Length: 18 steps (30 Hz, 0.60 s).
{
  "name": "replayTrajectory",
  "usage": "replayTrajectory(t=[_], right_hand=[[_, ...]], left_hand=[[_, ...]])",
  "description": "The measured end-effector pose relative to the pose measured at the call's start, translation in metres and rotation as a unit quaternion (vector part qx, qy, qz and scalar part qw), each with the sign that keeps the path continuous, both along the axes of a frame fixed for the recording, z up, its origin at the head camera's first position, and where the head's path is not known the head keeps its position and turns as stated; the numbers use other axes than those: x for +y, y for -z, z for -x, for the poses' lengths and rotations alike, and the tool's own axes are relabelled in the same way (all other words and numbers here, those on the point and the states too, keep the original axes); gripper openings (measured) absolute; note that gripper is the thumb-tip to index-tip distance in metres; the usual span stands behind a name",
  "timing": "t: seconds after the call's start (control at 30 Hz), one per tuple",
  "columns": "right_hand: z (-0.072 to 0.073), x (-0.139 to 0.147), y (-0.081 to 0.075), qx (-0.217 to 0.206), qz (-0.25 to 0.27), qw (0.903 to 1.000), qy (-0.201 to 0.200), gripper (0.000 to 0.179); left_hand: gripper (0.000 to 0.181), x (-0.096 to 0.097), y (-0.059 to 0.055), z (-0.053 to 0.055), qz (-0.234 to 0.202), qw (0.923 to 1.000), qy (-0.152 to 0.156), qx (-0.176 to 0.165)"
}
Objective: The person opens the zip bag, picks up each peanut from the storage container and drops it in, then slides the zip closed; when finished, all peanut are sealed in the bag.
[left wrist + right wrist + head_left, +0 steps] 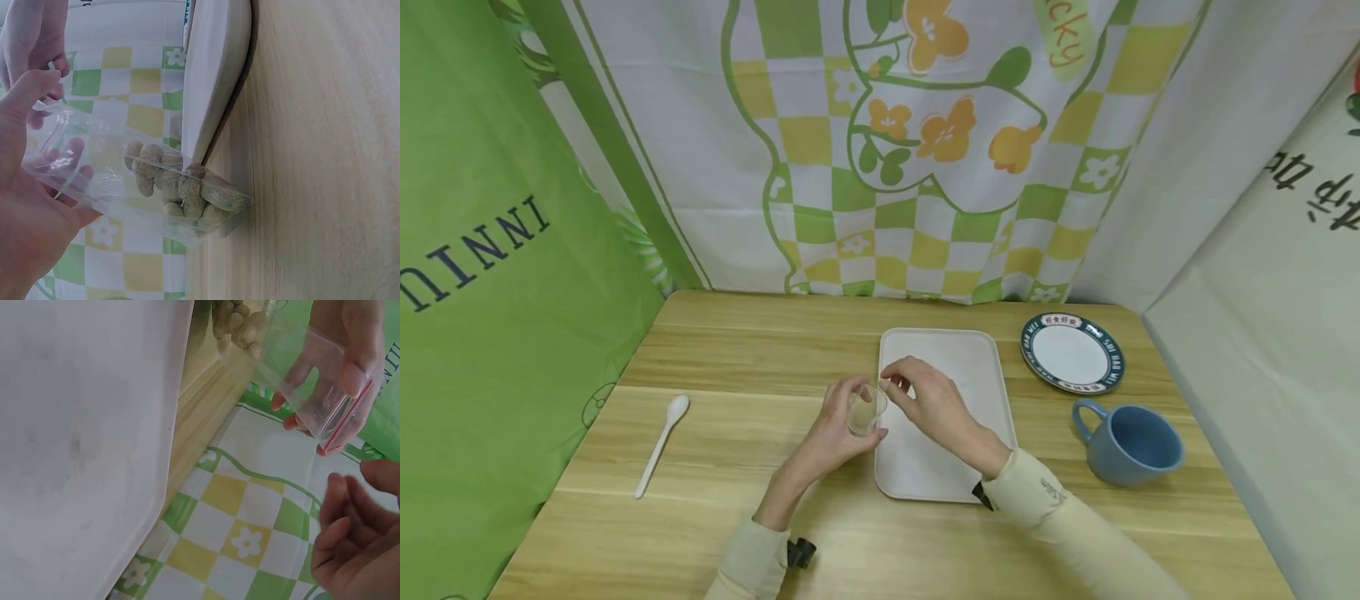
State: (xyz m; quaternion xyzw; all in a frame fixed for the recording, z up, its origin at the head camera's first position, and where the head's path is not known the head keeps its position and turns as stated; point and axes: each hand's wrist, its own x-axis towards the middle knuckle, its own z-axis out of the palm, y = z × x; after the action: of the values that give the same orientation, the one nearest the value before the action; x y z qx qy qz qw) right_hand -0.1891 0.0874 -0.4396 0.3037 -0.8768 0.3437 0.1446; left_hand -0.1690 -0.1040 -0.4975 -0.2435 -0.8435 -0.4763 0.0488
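Observation:
My left hand (831, 433) holds a clear zip bag (112, 187) near its mouth, thumb on one side and fingers on the other. Several unshelled peanuts (194, 190) lie in the bottom of the bag, which reaches down to the tabletop just left of the white tray (955, 450). A red line runs along the bag's zip edge, seen in the right wrist view. My right hand (934, 400) hovers above the tray beside the bag's mouth, fingers loosely bent. In the right wrist view its thumb and fingertips stand apart, with nothing seen between them.
A white spoon (662, 446) lies at the left of the wooden table (752, 333). To the right are a dark-rimmed plate (1070, 357) and a blue mug (1123, 458). A checked curtain (917, 225) hangs behind the table's far edge.

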Motion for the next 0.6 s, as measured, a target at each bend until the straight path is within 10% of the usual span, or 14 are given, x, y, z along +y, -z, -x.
replayTrajectory(t=[0.3, 0.6], right_hand=[[-0.013, -0.009, -0.007, -0.164, -0.065, 0.9840, 0.025, 0.029], [-0.013, -0.009, -0.004, -0.156, -0.036, 0.9870, -0.013, 0.014]], left_hand=[[0.078, 0.002, -0.001, -0.003, 0.007, 0.9999, -0.009, -0.004], [0.093, 0.005, 0.001, -0.003, 0.009, 0.9995, -0.013, 0.026]])
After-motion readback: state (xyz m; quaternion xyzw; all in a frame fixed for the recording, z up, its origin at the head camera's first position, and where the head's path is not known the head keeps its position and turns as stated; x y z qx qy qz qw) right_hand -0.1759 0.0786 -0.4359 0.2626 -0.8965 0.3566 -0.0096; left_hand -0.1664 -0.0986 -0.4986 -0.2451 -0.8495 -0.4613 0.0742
